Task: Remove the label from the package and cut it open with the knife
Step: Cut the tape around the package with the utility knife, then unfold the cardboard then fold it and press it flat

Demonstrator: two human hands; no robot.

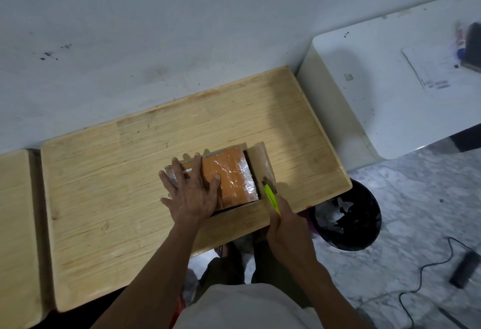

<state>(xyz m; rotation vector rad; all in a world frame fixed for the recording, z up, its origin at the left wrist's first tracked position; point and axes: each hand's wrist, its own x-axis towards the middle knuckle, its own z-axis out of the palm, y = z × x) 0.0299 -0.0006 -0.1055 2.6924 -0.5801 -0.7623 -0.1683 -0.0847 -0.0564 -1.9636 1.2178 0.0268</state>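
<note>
- my left hand [191,190] lies flat on the package [229,177], fingers spread and pressed down, gripping nothing; i judge it is there to pin the package so it cannot slide while i cut.
- my right hand [286,227] is wrapped around the handle of the knife [272,198], a yellow-green cutter, with its tip pointing up and away from me toward the package's right side.
- the package sits on the wooden table [104,198], near its front right part; it looks orange under shiny clear wrap, with a brown cardboard flap [261,162] standing open along its right edge.
- the knife tip meets that right edge, just beside the flap; i cannot tell whether the blade is out or in the wrap.
- my left hand covers the left half of the package, well clear of the cutting line, thumb nearest the knife.
- i see no label on the exposed top, so the step in hand seems to be the cutting.
- a black bin [364,224] stands on the floor just past the table's right corner, handy for scraps.
</note>
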